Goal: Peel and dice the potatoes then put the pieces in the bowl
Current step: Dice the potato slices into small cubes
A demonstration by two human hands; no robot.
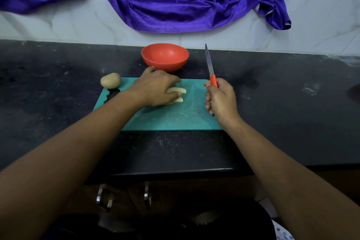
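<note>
On the teal cutting board (pixel 175 117) lie pale peeled potato slices (pixel 178 90). My left hand (pixel 155 89) covers most of them, its fingers curled over the pieces and holding them down. My right hand (pixel 221 99) grips the orange handle of a knife (pixel 210 66) at the board's right edge, blade pointing up and away, clear of the potato. A whole unpeeled potato (pixel 110 80) sits at the board's far left corner. The orange bowl (pixel 165 57) stands just behind the board; nothing shows inside it.
The board lies on a dark stone counter (pixel 58 93) whose front edge runs just below it. A purple cloth (pixel 175 0) hangs down the white tiled wall behind the bowl. Metal cabinet handles (pixel 103 197) show under the counter.
</note>
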